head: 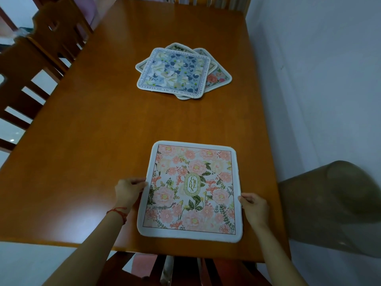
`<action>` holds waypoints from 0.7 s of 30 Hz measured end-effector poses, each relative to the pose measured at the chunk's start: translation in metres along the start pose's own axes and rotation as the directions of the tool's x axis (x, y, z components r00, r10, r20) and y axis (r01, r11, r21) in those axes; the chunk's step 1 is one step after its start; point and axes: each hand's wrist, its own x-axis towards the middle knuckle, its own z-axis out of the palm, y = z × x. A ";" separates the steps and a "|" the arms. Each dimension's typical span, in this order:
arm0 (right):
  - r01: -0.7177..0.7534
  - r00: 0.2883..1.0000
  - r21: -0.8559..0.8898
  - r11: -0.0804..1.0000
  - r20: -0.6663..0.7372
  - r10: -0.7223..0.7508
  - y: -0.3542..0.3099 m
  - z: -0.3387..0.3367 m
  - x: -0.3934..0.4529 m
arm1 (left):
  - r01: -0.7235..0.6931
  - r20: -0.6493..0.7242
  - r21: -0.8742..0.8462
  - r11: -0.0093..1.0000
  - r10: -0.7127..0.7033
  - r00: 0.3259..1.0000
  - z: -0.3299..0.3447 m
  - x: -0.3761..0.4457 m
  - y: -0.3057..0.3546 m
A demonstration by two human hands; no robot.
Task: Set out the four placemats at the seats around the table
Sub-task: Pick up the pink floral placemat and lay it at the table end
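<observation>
A pink floral placemat (191, 193) with a green "GARDEN" emblem lies flat near the front edge of the wooden table (92, 141). My left hand (128, 190) pinches its left edge and my right hand (254, 207) pinches its right edge. Farther back, at the table's middle, a fanned pile of three placemats rests; a blue floral placemat (173, 72) lies on top, with a pink-flowered placemat (218, 76) and a pale one (179, 47) partly hidden beneath it.
Wooden chairs (41, 58) stand along the left side, another chair back (195, 1) at the far end, and one chair (181, 269) below the front edge. A white wall (319, 79) runs close along the right. A blurred brownish shape (334, 205) sits at lower right.
</observation>
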 end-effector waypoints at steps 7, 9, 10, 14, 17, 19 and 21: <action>-0.006 1.000 0.017 1.000 -0.010 0.006 -0.001 -0.001 -0.002 | -0.042 -0.006 0.030 0.999 0.042 0.999 0.001 0.000 0.002; -0.011 1.000 0.028 1.000 -0.013 0.011 -0.002 -0.001 -0.003 | -0.062 -0.023 0.036 0.997 0.063 0.998 0.003 -0.002 0.005; -0.012 1.000 0.038 0.999 -0.013 0.013 -0.002 -0.001 -0.003 | -0.073 -0.030 0.042 0.996 0.074 0.997 0.004 -0.003 0.007; -0.021 1.000 0.072 0.997 -0.002 0.021 -0.001 -0.001 -0.002 | -0.080 -0.041 0.046 0.996 0.082 0.996 0.004 -0.005 0.007; -0.024 1.000 0.076 0.997 0.000 0.024 -0.001 -0.002 -0.002 | -0.070 -0.044 0.048 0.996 0.072 0.996 0.005 -0.004 0.006; -0.034 0.999 0.068 0.997 0.005 0.034 -0.002 -0.002 -0.002 | -0.071 -0.039 0.057 0.996 0.074 0.996 0.004 -0.004 0.006; -0.037 0.999 0.054 0.998 0.010 0.036 -0.003 -0.002 -0.002 | -0.089 -0.026 0.080 0.993 0.091 0.996 0.005 -0.005 0.005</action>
